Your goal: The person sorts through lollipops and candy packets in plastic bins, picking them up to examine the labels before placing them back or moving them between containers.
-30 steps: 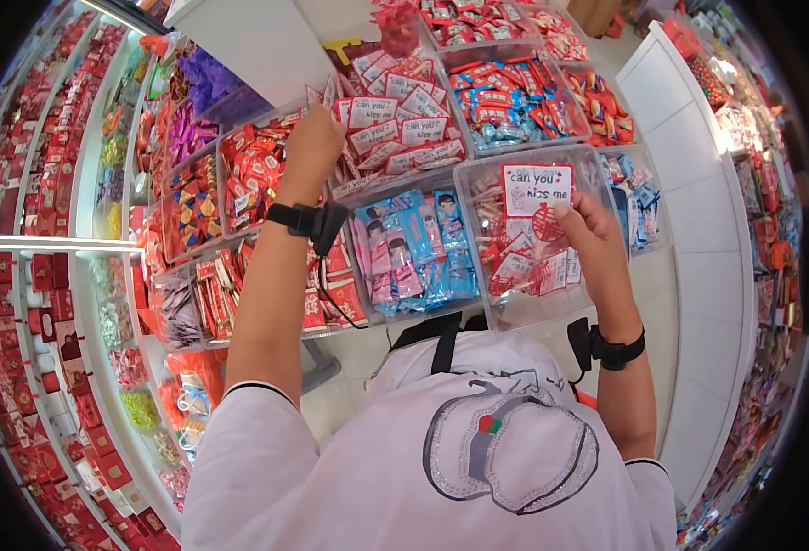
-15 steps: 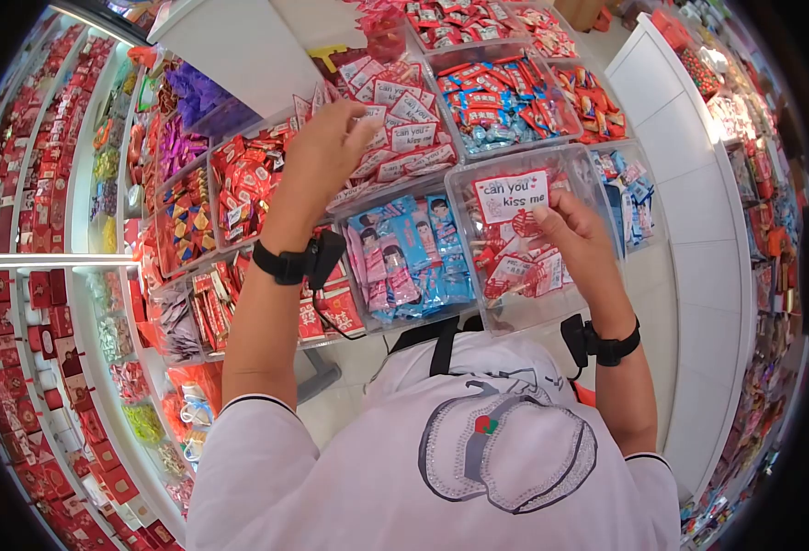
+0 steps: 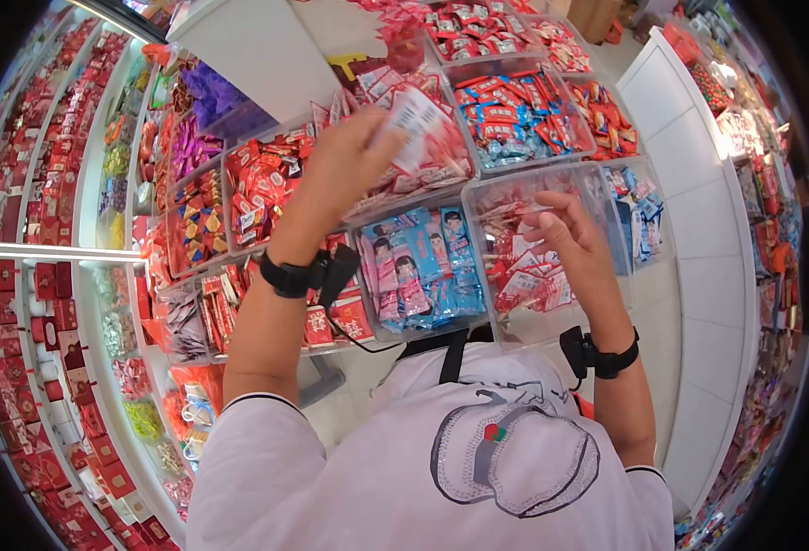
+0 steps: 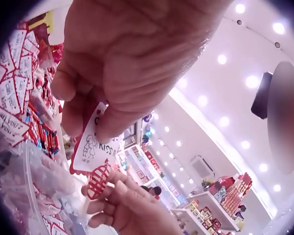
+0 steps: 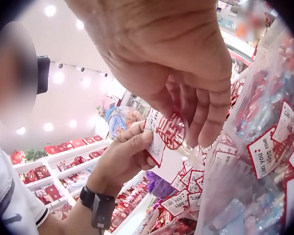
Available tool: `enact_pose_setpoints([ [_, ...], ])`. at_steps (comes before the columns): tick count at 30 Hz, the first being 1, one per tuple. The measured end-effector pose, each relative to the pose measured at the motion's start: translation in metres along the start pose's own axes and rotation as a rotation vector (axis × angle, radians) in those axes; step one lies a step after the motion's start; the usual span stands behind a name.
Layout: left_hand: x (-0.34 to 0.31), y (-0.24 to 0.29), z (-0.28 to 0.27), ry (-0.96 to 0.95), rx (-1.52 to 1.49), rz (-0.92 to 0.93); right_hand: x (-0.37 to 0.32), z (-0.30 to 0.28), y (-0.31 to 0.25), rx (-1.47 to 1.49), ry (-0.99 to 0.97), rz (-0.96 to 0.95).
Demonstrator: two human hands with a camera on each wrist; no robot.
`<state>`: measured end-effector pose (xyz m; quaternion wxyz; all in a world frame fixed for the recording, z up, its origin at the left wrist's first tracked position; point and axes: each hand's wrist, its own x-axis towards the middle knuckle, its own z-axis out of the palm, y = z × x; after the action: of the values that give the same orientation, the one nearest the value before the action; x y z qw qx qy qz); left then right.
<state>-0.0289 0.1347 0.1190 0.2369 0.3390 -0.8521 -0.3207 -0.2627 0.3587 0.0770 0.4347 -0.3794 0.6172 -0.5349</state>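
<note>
My left hand [image 3: 345, 165] is raised over the bin of red-bordered "can you kiss me" cards [image 3: 395, 188]. It pinches one such card [image 4: 90, 147] by the upper end, blurred in the head view. A red lattice emblem [image 5: 171, 131] shows at the card's lower end. To the right, my right hand [image 3: 574, 243] hovers over a clear box [image 3: 537, 331] that has several similar cards [image 3: 524, 275] inside. Its fingers are loosely bent with a gap to the thumb, and they overlap the emblem in both wrist views.
Between the hands' bins lies a box of blue and pink packets [image 3: 413, 266]. Further bins hold red sweets [image 3: 262, 184], red-and-blue packets [image 3: 514, 110] and purple material [image 3: 211, 87]. A white panel [image 3: 248, 55] rises at the back left; a white counter [image 3: 689, 184] runs along the right.
My left hand has come up rightward from the card bin and now holds a card. The card my right hand pinched has left its fingers, which have loosened.
</note>
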Motion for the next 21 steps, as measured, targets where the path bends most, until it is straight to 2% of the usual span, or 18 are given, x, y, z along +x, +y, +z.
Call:
enact_pose_setpoints([
  [1,0.007,-0.012,-0.017,0.134,0.009,-0.111,-0.001,-0.007,0.001,0.010,0.010,0.019],
  [3,0.019,-0.043,-0.044,0.356,0.230,-0.131,-0.004,-0.019,0.003,-0.005,0.027,0.032],
  [6,0.032,-0.095,-0.057,0.430,0.660,-0.218,-0.008,-0.025,0.010,-0.007,0.031,0.063],
  [9,0.040,-0.122,-0.046,0.494,0.726,-0.200,-0.012,-0.024,0.011,-0.029,0.011,0.069],
  [17,0.060,-0.157,-0.016,0.415,0.780,-0.236,-0.014,-0.021,0.011,-0.037,0.036,0.094],
  [21,0.067,-0.147,-0.011,0.404,0.801,-0.200,-0.018,-0.023,0.015,-0.032,0.037,0.113],
])
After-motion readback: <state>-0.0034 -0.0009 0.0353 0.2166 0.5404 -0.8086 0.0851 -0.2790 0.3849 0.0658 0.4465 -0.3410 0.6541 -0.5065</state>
